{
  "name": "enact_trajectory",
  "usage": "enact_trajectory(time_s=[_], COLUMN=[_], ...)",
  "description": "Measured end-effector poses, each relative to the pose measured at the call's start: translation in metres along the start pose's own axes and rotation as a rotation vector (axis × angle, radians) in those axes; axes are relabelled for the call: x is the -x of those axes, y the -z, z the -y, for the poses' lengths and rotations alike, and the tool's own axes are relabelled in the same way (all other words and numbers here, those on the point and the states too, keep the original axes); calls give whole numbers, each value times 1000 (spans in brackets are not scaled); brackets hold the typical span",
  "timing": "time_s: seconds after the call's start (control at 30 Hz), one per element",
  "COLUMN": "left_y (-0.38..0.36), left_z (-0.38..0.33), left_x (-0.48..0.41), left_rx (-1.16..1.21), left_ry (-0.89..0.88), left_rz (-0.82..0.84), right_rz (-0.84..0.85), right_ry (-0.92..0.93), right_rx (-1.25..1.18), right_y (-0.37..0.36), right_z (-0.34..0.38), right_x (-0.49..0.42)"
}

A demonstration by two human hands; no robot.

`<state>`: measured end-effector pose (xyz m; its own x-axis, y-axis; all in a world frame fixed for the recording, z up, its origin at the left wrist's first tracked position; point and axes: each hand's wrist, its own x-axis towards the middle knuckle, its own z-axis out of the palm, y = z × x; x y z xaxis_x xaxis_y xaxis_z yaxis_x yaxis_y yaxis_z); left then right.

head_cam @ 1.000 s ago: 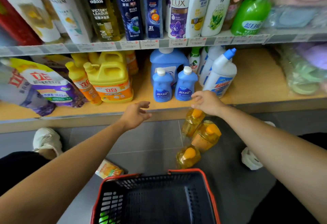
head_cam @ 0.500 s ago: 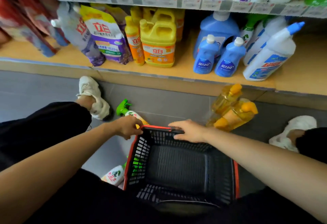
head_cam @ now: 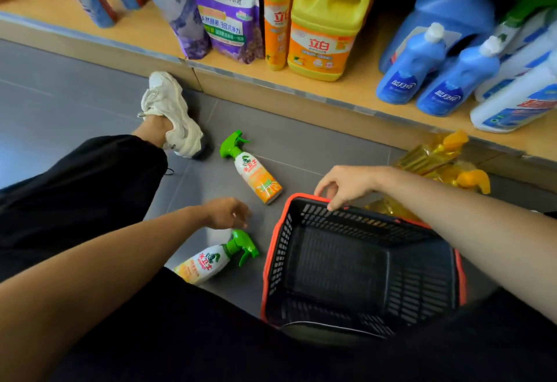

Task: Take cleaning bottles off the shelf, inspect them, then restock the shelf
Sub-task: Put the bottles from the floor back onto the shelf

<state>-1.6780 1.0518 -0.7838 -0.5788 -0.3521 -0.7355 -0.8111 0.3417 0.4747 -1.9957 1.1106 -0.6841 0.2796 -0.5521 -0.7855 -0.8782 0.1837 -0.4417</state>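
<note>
Lifted off the basket (head_cam: 266,267) rim, left hand (head_cam: 227,213) hovers over nearer spray bottle (head_cam: 206,262)

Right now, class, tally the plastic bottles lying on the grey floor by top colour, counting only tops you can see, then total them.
White spray bottles with green trigger tops: 2
Clear yellow bottles with orange tops: 2
Total: 4
Any further yellow bottle has its top hidden.

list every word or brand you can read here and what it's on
"立白": purple pouch
"立白": yellow jug
"蓝月亮": left small blue bottle
"蓝月亮": right small blue bottle
"水卫士": near spray bottle
Too blurred to read: the white bottle label and all finer print
</note>
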Motion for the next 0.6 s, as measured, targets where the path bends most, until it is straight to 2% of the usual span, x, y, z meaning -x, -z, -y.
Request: enact_trajectory(time_s=[0.1, 0.27, 0.43, 0.6], left_y=[-8, -36, -46, -12], left_z=[16, 28, 35, 51], left_x=[-14, -36, -41, -32], left_rx=[-240, -265, -295, -183], left_ry=[-3, -85, -125, 23], left_rz=[65, 218, 209, 160], right_rz=[-47, -299, -307, -301], right_ry=[56, 0, -93, -117], right_rx=[-248, -217, -203, -230], right_y=[1, -13, -19, -28], right_z=[20, 34, 39, 52], right_x=[-30, -101, -165, -211])
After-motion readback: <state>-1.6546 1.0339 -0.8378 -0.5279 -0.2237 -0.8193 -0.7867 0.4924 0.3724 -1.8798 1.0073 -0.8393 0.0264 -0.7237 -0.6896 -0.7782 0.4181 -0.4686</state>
